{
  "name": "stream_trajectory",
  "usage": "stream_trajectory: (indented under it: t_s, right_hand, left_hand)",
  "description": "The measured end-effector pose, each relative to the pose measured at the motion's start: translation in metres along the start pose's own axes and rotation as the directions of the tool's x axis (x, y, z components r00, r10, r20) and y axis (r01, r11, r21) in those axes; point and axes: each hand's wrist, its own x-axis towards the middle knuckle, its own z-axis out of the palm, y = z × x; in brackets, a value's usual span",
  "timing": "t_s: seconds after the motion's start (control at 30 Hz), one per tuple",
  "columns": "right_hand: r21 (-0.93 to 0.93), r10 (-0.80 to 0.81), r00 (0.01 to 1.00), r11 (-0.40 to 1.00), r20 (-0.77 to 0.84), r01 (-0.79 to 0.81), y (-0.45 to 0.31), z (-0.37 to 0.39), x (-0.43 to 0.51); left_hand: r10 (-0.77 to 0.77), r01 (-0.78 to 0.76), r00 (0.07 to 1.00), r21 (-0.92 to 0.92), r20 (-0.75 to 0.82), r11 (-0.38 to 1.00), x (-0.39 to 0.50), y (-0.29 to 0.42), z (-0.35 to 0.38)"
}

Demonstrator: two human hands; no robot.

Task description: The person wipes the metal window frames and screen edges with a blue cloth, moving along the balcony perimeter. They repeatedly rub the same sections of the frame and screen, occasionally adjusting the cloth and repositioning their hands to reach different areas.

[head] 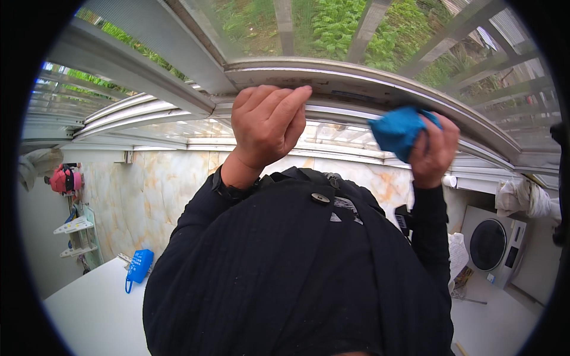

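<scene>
My right hand (pixel 432 151) is closed around a crumpled blue cloth (pixel 397 133). The cloth is over or against the lower rail of the window frame (pixel 356 86), whose grey surface bears dark smudges; contact is hard to tell. To the left, my left hand (pixel 269 122) has its fingers curled in front of the same frame, near the upright post (pixel 196 38). Its palm side is hidden, so whether it grips the frame does not show. White sliding-window tracks (pixel 133 111) run behind and below both hands.
Bars and green plants (pixel 338 31) show through the glass. Marbled wall panels (pixel 178 187) lie below the window. A white surface (pixel 89 311) with a blue bag (pixel 139 267) is at left, near a corner shelf (pixel 75 225). A front-loading washing machine (pixel 490 244) stands at right.
</scene>
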Motion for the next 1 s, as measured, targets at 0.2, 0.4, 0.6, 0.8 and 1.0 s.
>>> stream_trajectory:
  t_s: [0.2, 0.4, 0.6, 0.8, 1.0]
  right_hand:
    - [0.079, -0.107, 0.994, 0.991, 0.018, 0.105, -0.045, 0.03, 0.011]
    - [-0.26, -0.012, 0.99, 0.965, -0.138, -0.024, 0.044, -0.035, -0.025]
    - [-0.071, -0.02, 0.979, 0.997, -0.204, 0.005, -0.016, 0.024, -0.012]
    - [0.028, -0.209, 0.971, 0.976, -0.118, 0.214, -0.071, 0.058, 0.01]
    - [-0.305, 0.048, 0.964, 0.943, -0.261, -0.13, 0.059, -0.006, -0.049]
  left_hand:
    - [0.092, -0.089, 0.996, 0.111, -0.018, 0.99, -0.003, -0.006, 0.004]
    - [0.092, -0.088, 0.995, 0.104, -0.029, 0.991, -0.009, -0.007, 0.006]
    - [0.066, -0.063, 0.998, 0.092, -0.025, 0.994, -0.008, -0.005, 0.007]
    - [0.086, -0.088, 0.996, 0.088, 0.026, 0.992, -0.007, -0.008, 0.001]
    - [0.057, -0.058, 0.998, 0.09, 0.008, 0.994, -0.007, -0.005, 0.002]
